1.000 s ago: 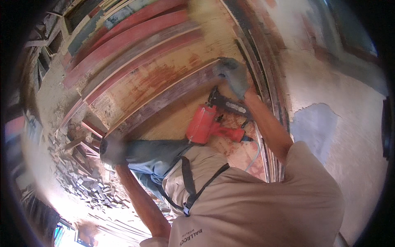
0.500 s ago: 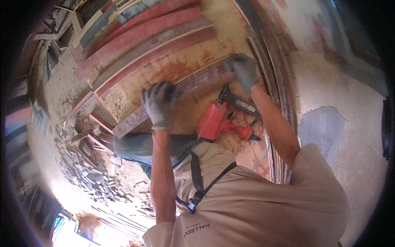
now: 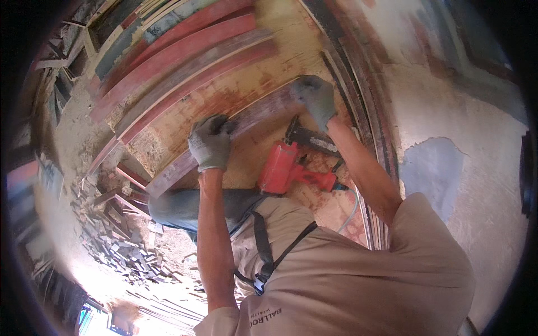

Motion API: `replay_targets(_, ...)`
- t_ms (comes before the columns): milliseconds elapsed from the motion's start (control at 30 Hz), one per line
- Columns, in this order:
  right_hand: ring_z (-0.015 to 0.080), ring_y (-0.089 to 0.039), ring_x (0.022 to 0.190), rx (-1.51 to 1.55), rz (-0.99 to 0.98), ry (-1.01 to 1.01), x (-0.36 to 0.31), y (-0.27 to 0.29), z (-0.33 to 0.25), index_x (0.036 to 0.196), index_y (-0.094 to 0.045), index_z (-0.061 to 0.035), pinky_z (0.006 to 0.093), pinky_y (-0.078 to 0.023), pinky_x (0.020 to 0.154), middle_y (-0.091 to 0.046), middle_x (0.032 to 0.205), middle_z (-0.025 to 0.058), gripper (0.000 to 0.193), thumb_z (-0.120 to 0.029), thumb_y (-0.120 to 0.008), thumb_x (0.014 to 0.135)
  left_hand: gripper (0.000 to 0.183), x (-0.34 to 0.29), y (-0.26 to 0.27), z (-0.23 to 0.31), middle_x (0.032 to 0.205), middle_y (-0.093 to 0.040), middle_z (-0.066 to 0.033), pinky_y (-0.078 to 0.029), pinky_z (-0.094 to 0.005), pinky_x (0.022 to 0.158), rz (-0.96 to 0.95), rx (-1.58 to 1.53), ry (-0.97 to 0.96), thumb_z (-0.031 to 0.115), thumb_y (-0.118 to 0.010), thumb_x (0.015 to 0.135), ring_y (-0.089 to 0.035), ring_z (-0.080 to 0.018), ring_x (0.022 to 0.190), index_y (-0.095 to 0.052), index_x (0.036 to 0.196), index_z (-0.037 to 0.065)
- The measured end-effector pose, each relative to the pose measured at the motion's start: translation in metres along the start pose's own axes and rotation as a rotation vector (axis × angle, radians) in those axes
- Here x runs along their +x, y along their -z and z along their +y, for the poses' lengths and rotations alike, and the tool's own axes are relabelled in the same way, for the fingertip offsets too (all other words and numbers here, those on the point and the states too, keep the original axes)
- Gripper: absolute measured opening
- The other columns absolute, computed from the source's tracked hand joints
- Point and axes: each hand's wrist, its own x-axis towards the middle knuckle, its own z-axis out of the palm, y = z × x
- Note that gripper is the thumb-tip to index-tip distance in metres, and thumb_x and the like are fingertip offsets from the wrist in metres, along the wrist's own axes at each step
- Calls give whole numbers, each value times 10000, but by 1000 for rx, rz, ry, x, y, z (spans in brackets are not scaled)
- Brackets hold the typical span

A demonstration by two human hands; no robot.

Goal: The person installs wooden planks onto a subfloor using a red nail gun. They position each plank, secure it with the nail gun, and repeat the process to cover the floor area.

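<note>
A long, narrow wooden strip point(image 3: 260, 116) with a worn purplish-brown face lies slantwise before me, its near left end by my knee. My left hand point(image 3: 210, 144), in a grey work glove, is closed over its middle with curled fingers. Toward the strip's far right end, my right hand point(image 3: 315, 101), also gloved, grips it, fingers partly hidden. Just below the strip, a red and black nail gun point(image 3: 278, 168) rests on the wooden board point(image 3: 305, 51), an air hose point(image 3: 354, 210) running from its handle.
Several red and grey planks point(image 3: 185, 61) lie side by side beyond the strip. Long dark strips point(image 3: 358, 95) run along the board's right side. Small wood offcuts point(image 3: 131, 257) are heaped on the floor at lower left. A grey patch point(image 3: 434, 173) marks the surface at right.
The view has shifted a little, so most things sit further left. My left fingers look more tightly curled on the strip; my right hand stays at its far end.
</note>
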Motion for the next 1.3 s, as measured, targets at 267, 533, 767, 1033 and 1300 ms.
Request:
replay_targets(267, 120, -623, 714, -24, 5, 20, -5, -2, 0, 973, -695, -8, 284, -509, 631, -695, 825, 54, 157, -101, -691, 848, 151, 1, 4, 2, 912, -715, -79, -518, -371, 815, -26, -17, 24, 160, -757, 701, -656, -275, 906, -766, 849, 132)
replay_targets(533, 292, -627, 969, -610, 87, 407, -20, 9, -7, 1203, -574, 4, 384, -493, 835, -642, 1063, 179, 462, -291, -700, 870, 138, 4, 0, -5, 873, -707, -83, -524, -375, 785, -22, -36, 6, 162, -726, 719, -656, -279, 864, -765, 851, 146)
replay_targets(767, 437, -520, 1136, -1334, -275, 493, -185, 48, 11, 1481, -143, 79, 482, -439, 932, -511, 1237, 294, 1025, -476, -689, 815, 150, 2, 6, -1, 916, -712, -74, -528, -364, 786, -32, 59, 12, 192, -743, 739, -673, -270, 853, -767, 882, 155)
replay_targets(1033, 322, -625, 969, -973, -483, -18, -204, 52, 56, 1397, -277, 96, 451, -487, 830, -600, 1099, 208, 901, -440, -707, 814, 111, 2, 3, -2, 865, -692, -74, -519, -403, 781, -63, 66, 48, 227, -733, 736, -642, -288, 879, -756, 835, 182)
replay_targets(1300, 118, -564, 555, -346, -278, -173, -167, 117, -83, 1040, -567, 6, 289, -482, 512, -598, 721, 50, 305, -199, -701, 858, 140, 2, 1, -5, 864, -691, -86, -517, -409, 774, -48, 78, 46, 237, -744, 736, -642, -291, 876, -752, 867, 185)
